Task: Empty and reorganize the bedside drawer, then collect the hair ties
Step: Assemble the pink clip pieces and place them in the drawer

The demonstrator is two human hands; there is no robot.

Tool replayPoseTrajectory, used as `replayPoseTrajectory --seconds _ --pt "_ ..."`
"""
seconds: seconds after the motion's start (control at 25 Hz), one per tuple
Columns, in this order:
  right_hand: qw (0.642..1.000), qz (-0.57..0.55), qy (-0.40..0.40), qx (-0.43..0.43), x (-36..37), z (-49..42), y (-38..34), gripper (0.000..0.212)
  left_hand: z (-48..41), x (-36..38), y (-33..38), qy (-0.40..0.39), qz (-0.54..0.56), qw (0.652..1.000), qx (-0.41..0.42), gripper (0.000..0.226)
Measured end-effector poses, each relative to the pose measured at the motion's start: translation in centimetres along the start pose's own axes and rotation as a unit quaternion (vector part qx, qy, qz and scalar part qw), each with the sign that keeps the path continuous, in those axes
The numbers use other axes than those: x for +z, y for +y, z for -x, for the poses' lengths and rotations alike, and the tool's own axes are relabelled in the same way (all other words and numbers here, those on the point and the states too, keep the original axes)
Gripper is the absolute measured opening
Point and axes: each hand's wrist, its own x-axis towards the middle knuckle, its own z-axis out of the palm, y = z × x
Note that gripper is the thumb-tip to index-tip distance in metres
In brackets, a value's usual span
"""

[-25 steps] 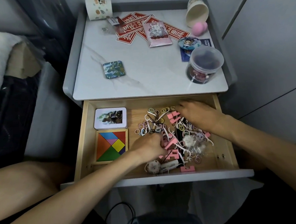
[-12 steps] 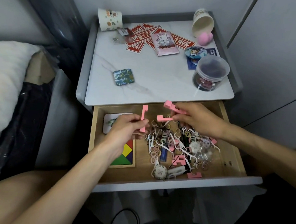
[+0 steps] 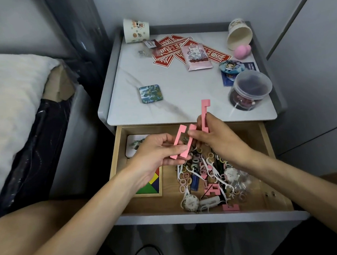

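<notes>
The wooden bedside drawer (image 3: 267, 141) stands pulled open below the marble top. Above its back half, my left hand (image 3: 155, 153) pinches a pink notched strip (image 3: 179, 140). My right hand (image 3: 215, 136) grips a taller pink strip (image 3: 204, 113) upright and pinches a second one (image 3: 189, 143) beside the left hand's piece. Below them lies a tangle of pastel hair ties (image 3: 186, 181), white floss picks (image 3: 211, 170) and more pink pieces (image 3: 213, 190). A tangram puzzle (image 3: 151, 185) and a white tin (image 3: 134, 145) sit at the drawer's left, partly hidden by my left hand.
On the bedside top (image 3: 181, 91) lie red paper cards (image 3: 169, 50), a pink packet (image 3: 197, 56), a square coaster (image 3: 149, 94), two paper cups (image 3: 136, 32), a pink sponge (image 3: 243, 51) and a clear lidded jar (image 3: 250, 90). A bed with a white pillow (image 3: 10, 109) is at the left.
Both hands rose out of the drawer clutter, each holding pink strips. They came together above the drawer's back, and the right hand's strip now stands upright.
</notes>
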Motion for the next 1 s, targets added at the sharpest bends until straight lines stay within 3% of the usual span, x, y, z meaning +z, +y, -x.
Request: replayPoseTrajectory --seconds 0.16,0.36,0.52,0.68,1.0 --pt "0.990 -0.125 0.017 0.060 0.9 0.3 -0.1 0.013 0.0 0.4 -0.2 0.040 0.021 0.999 0.027 0.022" --pt "0.992 -0.113 0.049 0.037 0.8 -0.2 -0.7 0.012 0.2 0.5 -0.2 0.061 -0.002 0.994 0.087 0.038" --pt "0.987 -0.154 0.024 0.041 0.5 -0.1 -1.1 0.009 0.1 -0.1 0.0 0.106 -0.045 0.988 0.100 0.050" --pt "0.990 -0.131 0.004 0.044 0.6 0.0 -1.1 0.015 0.4 0.2 0.3 0.068 -0.001 0.990 0.120 0.065" --pt "0.993 -0.115 0.002 0.032 0.6 -0.1 -0.8 0.018 0.2 0.4 0.4 0.046 0.053 0.996 0.064 0.025"
